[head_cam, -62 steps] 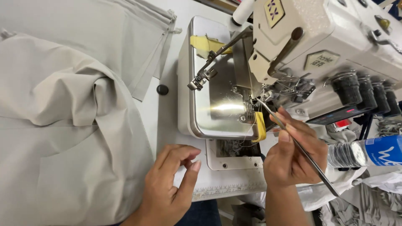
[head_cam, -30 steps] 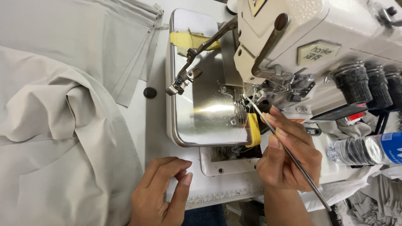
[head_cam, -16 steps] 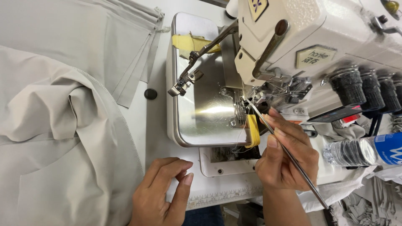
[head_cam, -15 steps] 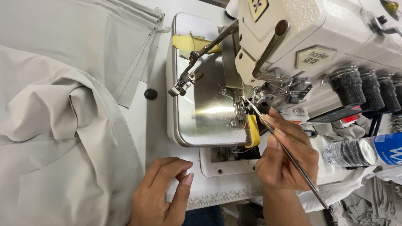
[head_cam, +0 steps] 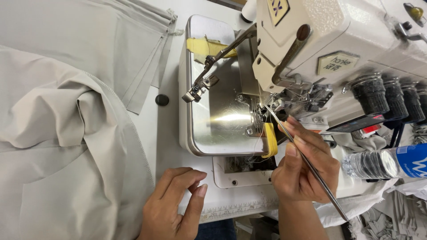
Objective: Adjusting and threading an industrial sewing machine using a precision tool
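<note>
My right hand (head_cam: 302, 166) grips long metal tweezers (head_cam: 307, 162), their tips reaching into the needle and looper area of a white overlock sewing machine (head_cam: 338, 40). Thin threads hang by the tips. The presser foot (head_cam: 198, 89) is swung up and out over the shiny steel plate (head_cam: 218, 120). A yellow guard (head_cam: 270, 140) sits at the plate's front corner. My left hand (head_cam: 175, 206) rests on the table edge by the grey fabric, fingers loosely curled, holding nothing.
Grey fabric pieces (head_cam: 66, 115) cover the table's left half. A black button (head_cam: 162, 99) lies on the white table beside the machine. A plastic water bottle (head_cam: 387, 162) lies at the right, with fabric scraps (head_cam: 400, 218) below it. Black thread tension knobs (head_cam: 371, 93) line the machine's front.
The view has shifted slightly; my right hand keeps the tweezers at the needle area, and my left hand has stayed by the table edge.
</note>
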